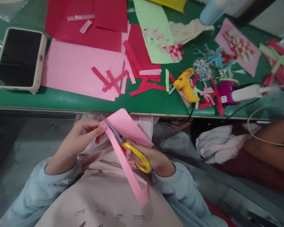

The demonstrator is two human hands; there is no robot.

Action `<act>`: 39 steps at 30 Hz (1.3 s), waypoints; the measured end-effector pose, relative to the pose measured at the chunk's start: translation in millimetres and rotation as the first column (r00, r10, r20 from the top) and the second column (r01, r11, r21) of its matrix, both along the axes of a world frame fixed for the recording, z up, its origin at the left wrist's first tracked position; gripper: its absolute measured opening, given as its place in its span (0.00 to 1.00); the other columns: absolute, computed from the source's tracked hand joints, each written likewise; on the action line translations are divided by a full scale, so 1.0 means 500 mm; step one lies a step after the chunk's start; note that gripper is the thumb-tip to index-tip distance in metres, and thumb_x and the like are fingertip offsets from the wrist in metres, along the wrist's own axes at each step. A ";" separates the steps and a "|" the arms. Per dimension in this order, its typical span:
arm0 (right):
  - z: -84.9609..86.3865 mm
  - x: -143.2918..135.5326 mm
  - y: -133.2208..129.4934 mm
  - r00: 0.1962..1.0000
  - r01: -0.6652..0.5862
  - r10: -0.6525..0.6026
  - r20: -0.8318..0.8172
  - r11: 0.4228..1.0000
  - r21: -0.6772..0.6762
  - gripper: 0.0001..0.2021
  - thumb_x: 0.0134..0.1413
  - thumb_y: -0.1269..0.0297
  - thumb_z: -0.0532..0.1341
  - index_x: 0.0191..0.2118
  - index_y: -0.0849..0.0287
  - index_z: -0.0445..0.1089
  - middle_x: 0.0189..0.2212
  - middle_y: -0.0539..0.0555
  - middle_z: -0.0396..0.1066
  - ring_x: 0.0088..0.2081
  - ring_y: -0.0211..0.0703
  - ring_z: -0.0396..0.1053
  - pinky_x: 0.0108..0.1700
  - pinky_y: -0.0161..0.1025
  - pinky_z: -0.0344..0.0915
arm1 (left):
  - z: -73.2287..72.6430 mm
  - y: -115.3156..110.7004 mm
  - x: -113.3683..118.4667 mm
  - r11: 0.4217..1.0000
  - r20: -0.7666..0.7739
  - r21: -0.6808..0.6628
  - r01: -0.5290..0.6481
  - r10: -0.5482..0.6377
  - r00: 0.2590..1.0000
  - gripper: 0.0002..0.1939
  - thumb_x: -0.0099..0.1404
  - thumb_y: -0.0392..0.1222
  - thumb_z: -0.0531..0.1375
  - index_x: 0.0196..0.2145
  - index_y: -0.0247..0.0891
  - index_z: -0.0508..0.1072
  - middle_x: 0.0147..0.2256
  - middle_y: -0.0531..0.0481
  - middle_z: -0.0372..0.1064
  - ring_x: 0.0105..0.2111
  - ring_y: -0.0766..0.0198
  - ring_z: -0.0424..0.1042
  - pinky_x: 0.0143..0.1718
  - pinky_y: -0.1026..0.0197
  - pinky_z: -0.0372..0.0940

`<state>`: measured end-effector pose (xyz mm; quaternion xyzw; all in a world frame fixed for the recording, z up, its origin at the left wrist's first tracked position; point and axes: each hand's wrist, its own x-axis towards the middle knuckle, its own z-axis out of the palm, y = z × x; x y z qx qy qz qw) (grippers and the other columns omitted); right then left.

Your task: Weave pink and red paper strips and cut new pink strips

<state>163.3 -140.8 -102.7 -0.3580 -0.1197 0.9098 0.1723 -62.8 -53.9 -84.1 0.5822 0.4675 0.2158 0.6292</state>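
Observation:
Over my lap, my left hand [91,130] pinches the far corner of a pink paper sheet [127,124] between thumb and fingers. My right hand [142,153] grips scissors [138,154] by their yellow handles, with part of the fingers hidden behind them. The metal blades lie along the sheet's left edge, their tips close to my left fingertips. A long pink strip [124,160] hangs from that edge towards my body, its lower end folded over. Whether the strip still joins the sheet at the top is hard to make out.
On the green table [85,102] lie pink sheets [73,69], red sheets [85,34] and loose strips [111,82]. A yellow glue gun [188,85] rests near the edge, its cord hanging down. A white-framed device [19,58] is at left. Another person's arm [269,135] is at right.

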 end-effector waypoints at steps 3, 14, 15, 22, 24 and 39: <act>0.008 -0.001 -0.008 1.000 0.017 -0.019 0.010 0.986 0.164 0.26 0.58 0.36 0.62 0.34 0.55 0.57 0.23 0.42 0.55 0.20 0.29 0.52 0.22 0.30 0.53 | 0.000 0.001 -0.001 1.000 0.015 -0.006 0.022 -0.022 1.000 0.24 0.69 0.51 0.60 0.17 0.39 0.69 0.17 0.54 0.62 0.19 0.68 0.60 0.21 0.64 0.55; 0.002 -0.002 -0.017 0.994 0.109 -0.106 -0.029 0.985 0.134 0.21 0.66 0.40 0.55 0.37 0.54 0.58 0.26 0.44 0.54 0.20 0.30 0.50 0.21 0.30 0.52 | -0.007 0.003 0.000 0.999 0.056 -0.018 0.033 -0.032 0.998 0.23 0.68 0.51 0.61 0.18 0.38 0.70 0.17 0.54 0.62 0.19 0.69 0.59 0.21 0.65 0.55; 0.000 -0.002 -0.018 0.993 0.116 -0.112 -0.043 0.984 0.133 0.21 0.66 0.40 0.55 0.37 0.54 0.58 0.26 0.44 0.54 0.20 0.30 0.50 0.21 0.30 0.52 | -0.009 0.003 -0.001 0.999 0.054 -0.022 0.029 -0.028 0.998 0.23 0.68 0.51 0.61 0.18 0.38 0.70 0.17 0.54 0.62 0.19 0.69 0.59 0.21 0.65 0.55; -0.023 0.004 -0.010 0.991 0.033 -0.022 -0.130 0.996 0.085 0.23 0.65 0.38 0.55 0.36 0.56 0.61 0.25 0.45 0.55 0.20 0.30 0.49 0.22 0.30 0.53 | -0.007 0.002 0.000 0.999 0.036 -0.037 0.014 -0.013 0.999 0.23 0.68 0.52 0.62 0.19 0.39 0.71 0.17 0.53 0.63 0.19 0.68 0.60 0.21 0.64 0.56; -0.025 0.006 -0.008 0.988 0.049 -0.041 -0.147 0.998 0.048 0.23 0.64 0.38 0.56 0.37 0.56 0.61 0.26 0.44 0.56 0.20 0.29 0.48 0.22 0.30 0.53 | -0.004 0.003 0.002 0.999 0.031 -0.034 0.012 -0.011 0.999 0.23 0.67 0.52 0.62 0.18 0.39 0.71 0.17 0.53 0.62 0.19 0.67 0.60 0.20 0.64 0.56; -0.029 0.006 -0.003 0.989 0.043 -0.046 -0.141 0.999 -0.028 0.23 0.64 0.39 0.56 0.36 0.56 0.60 0.26 0.45 0.56 0.20 0.30 0.51 0.23 0.32 0.53 | -0.005 0.004 0.001 0.999 0.045 -0.032 0.025 -0.024 0.999 0.22 0.68 0.51 0.61 0.19 0.39 0.72 0.17 0.54 0.63 0.19 0.69 0.60 0.20 0.65 0.56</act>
